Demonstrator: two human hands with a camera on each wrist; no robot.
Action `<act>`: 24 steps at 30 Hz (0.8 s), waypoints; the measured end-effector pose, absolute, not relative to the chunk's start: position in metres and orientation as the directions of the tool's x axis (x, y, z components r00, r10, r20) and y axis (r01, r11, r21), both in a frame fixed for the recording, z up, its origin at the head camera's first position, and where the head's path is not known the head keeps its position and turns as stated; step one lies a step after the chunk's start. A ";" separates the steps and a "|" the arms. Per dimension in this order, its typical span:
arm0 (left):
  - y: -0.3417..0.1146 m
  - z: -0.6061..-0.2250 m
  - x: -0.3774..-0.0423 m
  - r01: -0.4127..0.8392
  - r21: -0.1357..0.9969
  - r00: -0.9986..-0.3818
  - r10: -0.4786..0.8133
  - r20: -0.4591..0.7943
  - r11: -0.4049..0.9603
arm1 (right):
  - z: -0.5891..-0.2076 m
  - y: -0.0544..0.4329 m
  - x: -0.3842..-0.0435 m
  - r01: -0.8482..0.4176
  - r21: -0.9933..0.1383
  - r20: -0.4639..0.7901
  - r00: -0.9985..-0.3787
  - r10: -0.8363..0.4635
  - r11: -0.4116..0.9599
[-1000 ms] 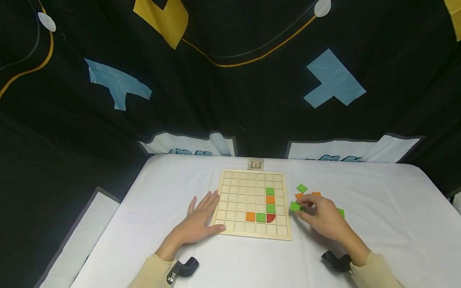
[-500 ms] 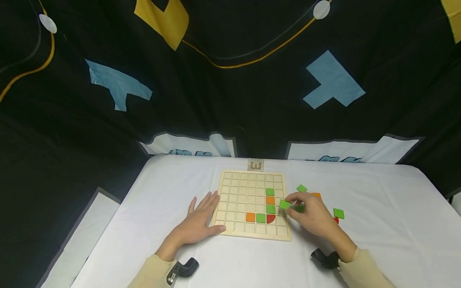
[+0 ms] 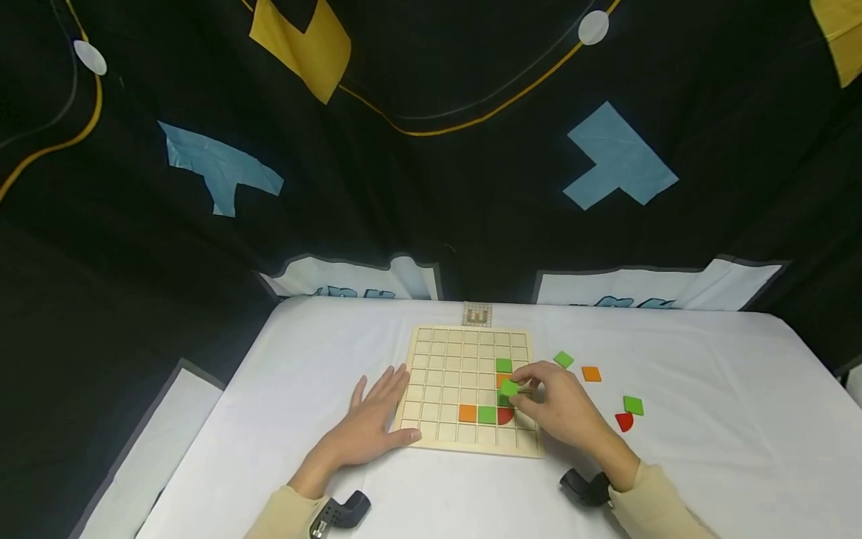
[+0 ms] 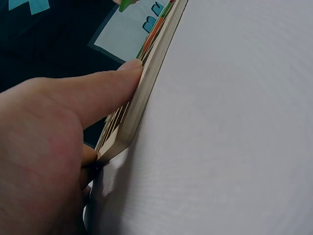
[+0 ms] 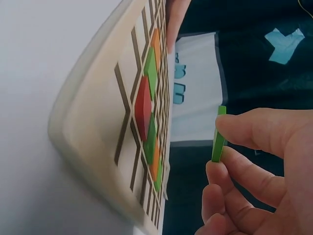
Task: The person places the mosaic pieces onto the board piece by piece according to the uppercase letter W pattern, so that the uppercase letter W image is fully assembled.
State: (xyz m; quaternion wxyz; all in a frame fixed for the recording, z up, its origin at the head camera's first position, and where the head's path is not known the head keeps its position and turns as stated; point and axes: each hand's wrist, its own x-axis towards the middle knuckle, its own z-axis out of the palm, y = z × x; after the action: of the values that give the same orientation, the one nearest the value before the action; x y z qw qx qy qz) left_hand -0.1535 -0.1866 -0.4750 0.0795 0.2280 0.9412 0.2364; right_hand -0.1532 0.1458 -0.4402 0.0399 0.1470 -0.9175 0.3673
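A wooden grid board (image 3: pixel 444 374) lies on the table, with a line of green and orange square tiles and one red quarter-round tile (image 5: pixel 143 110) set in its cells. My left hand (image 3: pixel 364 419) is spread at the board's left side, fingers straight. Its thumb (image 4: pixel 105 88) lies on the near edge by the corner. Over the right part of the board, my right hand (image 3: pixel 562 404) pinches a green square tile (image 5: pixel 219 134) between thumb and fingers. In the right wrist view this tile stands apart from the board; in the head view it overlaps the filled cells.
Right of the board lie loose green tiles (image 3: pixel 633 405), an orange tile (image 3: pixel 591 373) and a red quarter-round tile (image 3: pixel 624 422). A small patterned card (image 3: pixel 477 314) sits behind the board. A black curtain (image 3: pixel 417 202) hangs beyond the table's white cloth (image 3: pixel 707 389).
My right hand has picked up a green tile from the loose ones and carried it left over the board. The left hand stays at the board's left side.
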 end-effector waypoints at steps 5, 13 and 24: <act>-0.185 -0.475 -0.154 0.397 0.487 -0.883 0.468 -0.028 0.778 | -0.441 0.137 -0.153 -0.307 -0.683 0.184 -0.951 -0.250 0.663; -0.186 -0.475 -0.154 0.400 0.485 -0.882 0.471 -0.029 0.778 | -0.443 0.122 -0.155 -0.308 -0.668 0.174 -0.950 -0.261 0.678; -0.187 -0.475 -0.154 0.407 0.484 -0.878 0.477 -0.025 0.775 | -0.445 0.107 -0.158 -0.325 -0.646 0.160 -0.942 -0.294 0.691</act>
State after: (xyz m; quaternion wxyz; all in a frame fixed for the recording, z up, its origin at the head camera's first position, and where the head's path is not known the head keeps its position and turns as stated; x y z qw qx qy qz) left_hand -0.1543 -0.1868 -0.4748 0.0732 0.2354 0.9392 0.2392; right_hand -0.1583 0.1068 -0.4447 0.0222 0.1683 -0.9192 0.3553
